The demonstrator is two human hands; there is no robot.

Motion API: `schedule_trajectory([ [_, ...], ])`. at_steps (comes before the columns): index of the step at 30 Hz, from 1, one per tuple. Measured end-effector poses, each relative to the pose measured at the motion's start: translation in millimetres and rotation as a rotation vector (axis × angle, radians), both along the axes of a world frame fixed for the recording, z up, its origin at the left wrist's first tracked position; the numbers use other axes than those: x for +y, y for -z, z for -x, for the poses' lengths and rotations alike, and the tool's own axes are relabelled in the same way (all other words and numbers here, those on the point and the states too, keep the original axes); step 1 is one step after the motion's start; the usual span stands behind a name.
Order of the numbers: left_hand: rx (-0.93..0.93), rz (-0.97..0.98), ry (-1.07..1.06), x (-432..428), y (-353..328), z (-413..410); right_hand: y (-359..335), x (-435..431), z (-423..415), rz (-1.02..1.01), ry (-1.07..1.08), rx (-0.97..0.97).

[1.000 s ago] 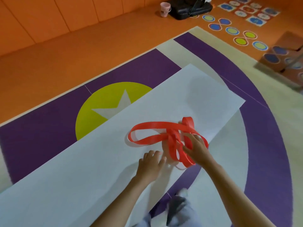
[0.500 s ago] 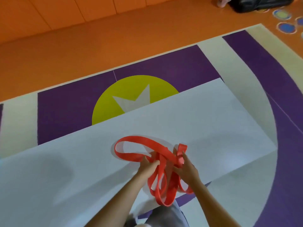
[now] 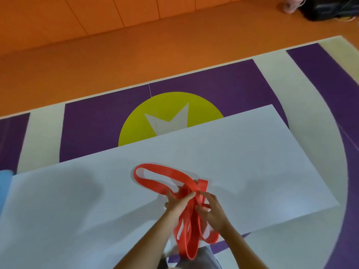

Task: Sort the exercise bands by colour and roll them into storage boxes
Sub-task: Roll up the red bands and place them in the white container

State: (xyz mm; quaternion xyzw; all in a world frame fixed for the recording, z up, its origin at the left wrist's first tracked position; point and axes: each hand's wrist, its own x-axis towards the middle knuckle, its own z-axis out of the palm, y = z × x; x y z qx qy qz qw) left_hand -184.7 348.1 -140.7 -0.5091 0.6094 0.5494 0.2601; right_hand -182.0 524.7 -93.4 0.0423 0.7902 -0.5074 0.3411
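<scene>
Orange floor w/ white paper sheet: we hold a tangled red rubber exercise band over its near edge, left hand & right hand both gripping the bunched middle. Soft, light, stretchy, we judge; take at a loop end.

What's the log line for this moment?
left hand: grips red rubber exercise band | right hand: pinches its strands | band: tangled, loop on white sheet
</scene>
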Motion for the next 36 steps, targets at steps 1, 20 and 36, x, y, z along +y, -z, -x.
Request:
schedule_trajectory([
  [1,0.037,-0.033,-0.014,4.7,-8.3,-0.4,0.7,0.5,-0.9,0.026,0.02,0.011],
  [20,0.384,-0.27,0.096,-25.1,-61.2,-27.3,-4.0,-35.7,-25.2,0.142,0.405,-0.228],
  [36,0.353,-0.171,0.275,-145.1,-59.0,-119.8,-3.9,-143.5,-64.8,-0.044,0.275,-0.136],
])
